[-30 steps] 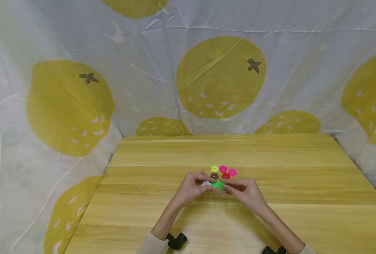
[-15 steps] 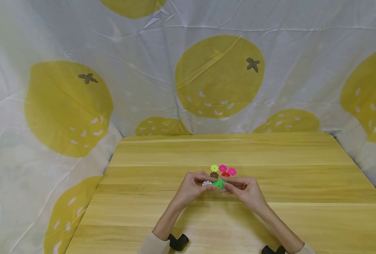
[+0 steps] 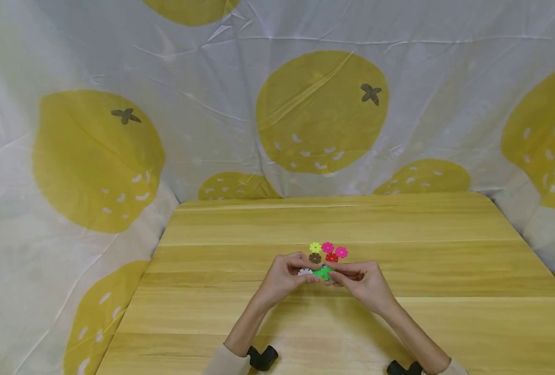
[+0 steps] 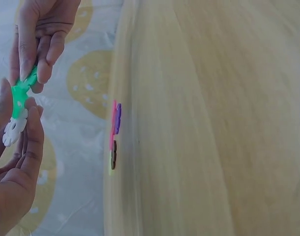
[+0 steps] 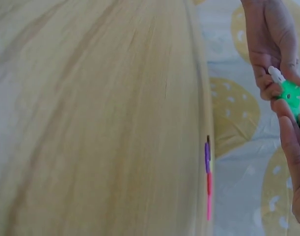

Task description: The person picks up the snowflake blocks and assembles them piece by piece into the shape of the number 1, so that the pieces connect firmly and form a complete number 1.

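Both hands meet above the table, holding a short chain of notched plastic snowflake discs. The left hand (image 3: pixel 284 273) pinches the chain between thumb and fingers, at the white disc (image 4: pixel 14 129) and the green disc (image 4: pixel 19 102) joined to it. A second green disc (image 4: pixel 28 78) slots in at an angle to the first, and the right hand (image 3: pixel 365 281) pinches it. Fingers hide part of the green pieces. In the right wrist view the white disc (image 5: pixel 276 74) peeks out between the left hand's fingers.
Just beyond the hands lie loose discs on the wooden table (image 3: pixel 239 224): yellow (image 3: pixel 315 247), pink (image 3: pixel 327 247), another pink (image 3: pixel 341 252), brown (image 3: pixel 315 258) and red (image 3: pixel 332 257). A purple disc (image 4: pixel 118 118) lies near them. A lemon-print cloth (image 3: pixel 211 104) hangs behind.
Both hands keep nearly the same place and grip. The green discs have tilted slightly between the fingers, and a speck of purple now shows just above them. The head view has shifted a little.
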### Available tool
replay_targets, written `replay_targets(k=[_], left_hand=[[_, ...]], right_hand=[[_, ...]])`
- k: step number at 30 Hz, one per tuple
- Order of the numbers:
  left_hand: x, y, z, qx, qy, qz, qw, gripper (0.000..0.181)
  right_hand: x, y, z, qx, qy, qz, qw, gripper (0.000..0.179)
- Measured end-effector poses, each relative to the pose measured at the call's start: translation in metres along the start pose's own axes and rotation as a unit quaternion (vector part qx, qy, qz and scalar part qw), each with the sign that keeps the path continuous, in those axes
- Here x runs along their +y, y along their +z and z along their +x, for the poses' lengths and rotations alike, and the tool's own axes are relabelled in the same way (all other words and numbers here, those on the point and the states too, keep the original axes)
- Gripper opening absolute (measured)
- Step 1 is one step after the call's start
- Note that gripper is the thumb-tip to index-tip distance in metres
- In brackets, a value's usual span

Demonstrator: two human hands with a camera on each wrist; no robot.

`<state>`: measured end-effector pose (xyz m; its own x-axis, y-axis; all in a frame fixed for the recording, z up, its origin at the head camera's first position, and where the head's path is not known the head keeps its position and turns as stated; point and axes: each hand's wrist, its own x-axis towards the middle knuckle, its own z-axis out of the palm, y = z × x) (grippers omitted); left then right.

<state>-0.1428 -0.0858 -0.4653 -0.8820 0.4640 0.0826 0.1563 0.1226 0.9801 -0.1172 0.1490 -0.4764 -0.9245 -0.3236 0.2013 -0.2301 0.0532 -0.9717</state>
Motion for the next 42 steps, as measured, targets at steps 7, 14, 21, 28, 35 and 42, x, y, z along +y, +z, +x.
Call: replay_targets(k=[7,14,21,28,35,42], left_hand=[[0.002,0.0,0.001,0.009,-0.001,0.001,1.0,0.023],[0.005,-0.002,0.005,0.02,-0.002,0.004,0.9998,0.02],[0.005,-0.008,0.003,-0.009,-0.004,-0.016,0.9998,0.023],[0.006,-0.011,0.0,-0.021,0.001,-0.021,0.9996,0.026],[0.006,-0.006,0.001,-0.005,0.015,-0.009,0.9998,0.021],[0.003,-0.003,0.003,-0.004,0.015,-0.025,0.9996,0.017]], right_hand=[[0.0,-0.002,-0.001,-0.001,-0.014,0.022,0.9997,0.028],[0.001,-0.006,-0.001,-0.005,-0.029,0.057,0.9979,0.03],[0.002,-0.004,0.0,-0.01,-0.044,0.057,0.9973,0.031],[-0.001,-0.001,0.0,-0.005,-0.052,0.048,0.9975,0.028],[-0.004,-0.001,0.0,0.001,-0.052,0.025,0.9983,0.026],[-0.002,0.001,0.0,0.014,-0.046,0.035,0.9982,0.026]])
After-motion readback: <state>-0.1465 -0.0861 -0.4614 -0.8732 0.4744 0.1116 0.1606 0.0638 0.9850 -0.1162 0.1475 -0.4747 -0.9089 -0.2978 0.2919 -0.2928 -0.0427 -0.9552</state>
